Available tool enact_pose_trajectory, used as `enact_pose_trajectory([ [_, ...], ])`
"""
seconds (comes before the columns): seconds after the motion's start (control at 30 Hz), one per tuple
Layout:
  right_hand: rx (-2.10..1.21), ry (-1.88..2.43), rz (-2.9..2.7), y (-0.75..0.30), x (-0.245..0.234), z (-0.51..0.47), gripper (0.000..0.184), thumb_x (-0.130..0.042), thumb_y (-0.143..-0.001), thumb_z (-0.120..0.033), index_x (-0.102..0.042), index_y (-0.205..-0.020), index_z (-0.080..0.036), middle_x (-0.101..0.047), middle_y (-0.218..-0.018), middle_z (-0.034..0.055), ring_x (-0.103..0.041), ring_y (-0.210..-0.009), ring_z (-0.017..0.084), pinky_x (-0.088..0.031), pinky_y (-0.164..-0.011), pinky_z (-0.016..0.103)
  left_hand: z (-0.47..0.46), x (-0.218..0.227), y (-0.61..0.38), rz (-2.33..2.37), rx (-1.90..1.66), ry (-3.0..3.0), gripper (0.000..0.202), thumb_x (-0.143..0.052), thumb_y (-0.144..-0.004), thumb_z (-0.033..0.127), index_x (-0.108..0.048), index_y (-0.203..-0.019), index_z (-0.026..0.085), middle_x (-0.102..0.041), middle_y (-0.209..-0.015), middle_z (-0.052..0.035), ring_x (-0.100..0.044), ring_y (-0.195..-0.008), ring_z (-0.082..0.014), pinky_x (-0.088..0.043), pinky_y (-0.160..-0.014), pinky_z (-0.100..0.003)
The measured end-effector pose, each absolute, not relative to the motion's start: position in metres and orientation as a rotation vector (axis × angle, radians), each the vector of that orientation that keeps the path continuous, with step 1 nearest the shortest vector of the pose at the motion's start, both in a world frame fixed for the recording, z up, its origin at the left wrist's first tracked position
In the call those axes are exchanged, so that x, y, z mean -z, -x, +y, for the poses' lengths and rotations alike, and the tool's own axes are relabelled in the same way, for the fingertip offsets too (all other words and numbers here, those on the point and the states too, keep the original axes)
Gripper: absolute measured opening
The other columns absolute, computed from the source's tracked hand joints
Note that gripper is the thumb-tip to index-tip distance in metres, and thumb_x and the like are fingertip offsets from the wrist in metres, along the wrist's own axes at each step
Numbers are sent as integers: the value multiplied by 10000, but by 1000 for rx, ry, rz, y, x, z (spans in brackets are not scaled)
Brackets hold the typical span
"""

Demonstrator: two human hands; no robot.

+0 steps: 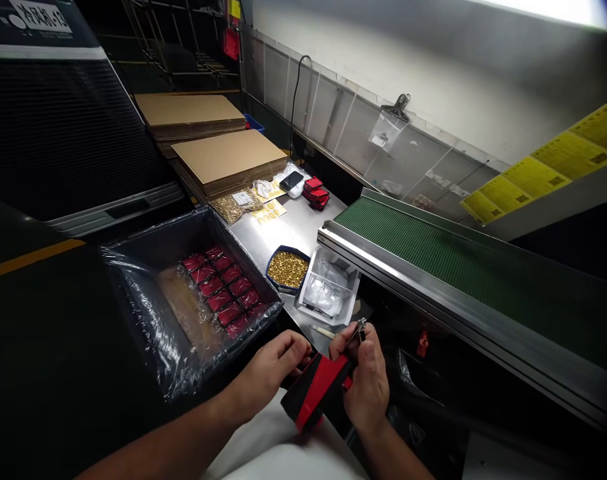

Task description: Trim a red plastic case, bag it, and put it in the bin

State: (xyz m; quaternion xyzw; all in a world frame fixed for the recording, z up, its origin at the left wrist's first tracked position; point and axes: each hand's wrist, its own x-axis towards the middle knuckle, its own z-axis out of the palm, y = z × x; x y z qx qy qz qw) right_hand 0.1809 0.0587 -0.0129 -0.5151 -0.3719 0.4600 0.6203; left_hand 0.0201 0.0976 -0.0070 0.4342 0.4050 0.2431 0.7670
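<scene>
Together, the left hand (271, 370) and right hand (366, 380) clamp a red-and-black case (316, 390). Beyond it, a blue tray of gold parts (287, 269) sits on the desk (283, 230).

The scene is dim, lit mostly from a blown-out bright strip (543, 10) at the upper right of the frame. The steel worktop (278, 233) catches soft glare (the lower left falls into near-black shadow). Straight edges bow toward the corners.
</scene>
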Motion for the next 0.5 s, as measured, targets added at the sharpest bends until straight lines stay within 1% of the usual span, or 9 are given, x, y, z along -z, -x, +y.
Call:
enact_pose_trajectory([
  [0.07,-1093,1168,-909,-177,12,57,338,-314,-1028,-479,-511,-1003,-206,-519,-712,-5,-426,-568,104,-370,-494,196,103,10,-22,751,-450,-912,524,-604,-844,604,-576,-1113,155,-647,-1060,-105,-599,-949,-235,-447,-800,-322],
  [0.1,-1080,1163,-914,-175,11,57,335,-302,-1033,-470,-507,-1006,-207,-530,-730,-2,-451,-587,108,-393,-517,207,104,12,-23,691,-431,-902,558,-682,-800,578,-576,-1142,149,-657,-1071,-112,-603,-958,-239,-448,-808,-321],
  [0.17,-977,1188,-911,-176,13,59,326,-291,-1037,-458,-498,-1010,-207,-567,-790,12,-534,-678,129,-459,-628,252,104,17,-24,599,-417,-840,629,-788,-728,508,-575,-1192,140,-666,-1103,-127,-604,-993,-242,-451,-849,-318],
  [0.2,-892,1226,-894,-180,17,61,322,-296,-1035,-461,-493,-1015,-207,-583,-820,18,-567,-727,143,-478,-691,283,103,20,-23,569,-422,-782,648,-806,-719,480,-572,-1220,141,-663,-1129,-133,-603,-1009,-237,-453,-867,-314],
  [0.27,-731,1379,-811,-196,34,66,340,-328,-1010,-514,-482,-1023,-211,-606,-887,27,-604,-791,162,-491,-768,322,102,24,-20,513,-459,-630,661,-786,-745,440,-549,-1288,147,-646,-1188,-142,-604,-1025,-223,-460,-881,-300],
  [0.33,-661,1597,-668,-220,66,69,409,-369,-953,-606,-477,-1016,-217,-607,-921,27,-620,-789,169,-507,-743,320,101,28,-16,434,-496,-442,644,-712,-794,427,-517,-1342,150,-645,-1189,-147,-627,-973,-206,-481,-831,-282],
  [0.37,-677,1692,-603,-233,86,68,456,-393,-918,-647,-487,-1004,-209,-605,-930,35,-626,-789,179,-513,-712,317,100,29,-13,393,-510,-353,630,-664,-815,433,-507,-1357,151,-651,-1173,-148,-639,-945,-208,-491,-808,-285],
  [0.43,-710,1847,-511,-257,128,64,533,-469,-841,-692,-524,-985,-181,-603,-894,55,-620,-748,199,-510,-626,313,98,31,-9,326,-532,-232,613,-583,-836,454,-496,-1372,168,-662,-1142,-150,-659,-940,-246,-510,-818,-341],
  [0.5,-743,2001,-476,-274,169,55,574,-544,-759,-703,-562,-955,-163,-614,-844,64,-610,-729,220,-503,-590,319,97,33,-8,271,-535,-180,618,-535,-837,486,-486,-1379,193,-667,-1127,-156,-666,-970,-311,-515,-855,-448],
])
